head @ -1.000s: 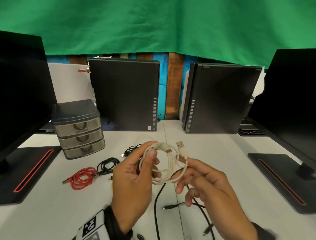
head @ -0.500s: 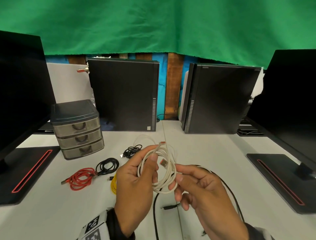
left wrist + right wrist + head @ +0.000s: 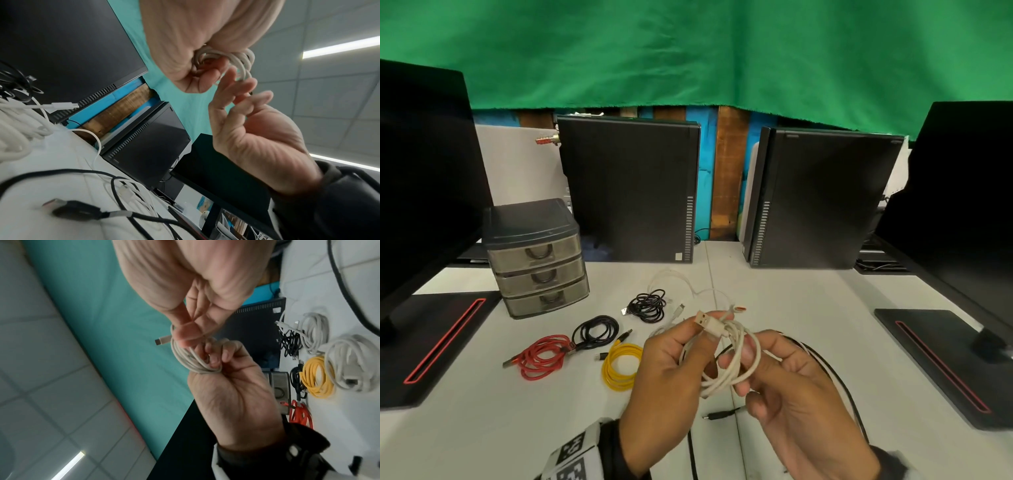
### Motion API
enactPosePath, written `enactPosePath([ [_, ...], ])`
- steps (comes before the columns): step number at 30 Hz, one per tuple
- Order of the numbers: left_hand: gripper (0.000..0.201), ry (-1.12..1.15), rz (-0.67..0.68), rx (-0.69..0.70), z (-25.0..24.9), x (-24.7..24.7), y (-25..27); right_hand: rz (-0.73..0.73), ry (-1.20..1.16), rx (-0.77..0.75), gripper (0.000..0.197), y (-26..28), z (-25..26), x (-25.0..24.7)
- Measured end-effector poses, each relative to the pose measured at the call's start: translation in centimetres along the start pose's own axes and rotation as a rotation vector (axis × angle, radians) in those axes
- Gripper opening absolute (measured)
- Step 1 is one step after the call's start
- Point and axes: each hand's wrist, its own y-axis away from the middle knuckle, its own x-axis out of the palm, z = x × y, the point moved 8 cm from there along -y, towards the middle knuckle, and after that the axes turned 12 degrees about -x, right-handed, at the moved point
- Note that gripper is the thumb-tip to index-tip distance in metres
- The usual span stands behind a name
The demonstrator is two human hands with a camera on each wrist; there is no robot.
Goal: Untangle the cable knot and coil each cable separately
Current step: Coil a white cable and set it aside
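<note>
- The cream-white rubbery USB cable (image 3: pixel 729 363), wound into a small coil, is being held in the air over the near edge of the white counter (image 3: pixel 482 428), between both hands.
- The left hand (image 3: pixel 667 373) is curling round the coil's left side, its thumb pinning the flat USB plug (image 3: pixel 703 320) against the loops.
- The right hand (image 3: pixel 787 387) is pinching the coil's right side, with its lower fingers hanging loosely curled.
- The red (image 3: pixel 541 356), black (image 3: pixel 595 330) and yellow (image 3: pixel 619 368) cable coils are lying finished toward the counter's left side.
- Risk: the springy loops are likely to fan open if either pinch loosens before the free end is tucked.
- Risk: the loose black cable (image 3: pixel 835 377) lying just under the hands could snag the coil when it is set down.
</note>
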Motion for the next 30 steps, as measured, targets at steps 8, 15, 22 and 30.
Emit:
enactPosePath([
  [8, 0.029, -0.422, -0.150, 0.300, -1.7, -1.2, 0.3, -0.011, -0.073, 0.122, 0.045, 0.8, -0.6, 0.2],
  [15, 0.030, -0.716, -0.111, 0.341, -1.7, -0.4, 0.5, -0.111, 0.380, -0.158, 0.073, 0.7, 1.5, -0.4],
  [22, 0.032, 0.233, 0.047, -0.222, -0.2, -0.1, -0.1, 0.023, 0.654, -0.389, 0.053, 0.6, 2.3, 0.3],
  [30, 0.033, 0.175, -0.194, -0.315, 1.1, -2.0, -0.1, 0.126, 1.284, -0.881, 0.062, 2.8, 3.1, 2.6],
])
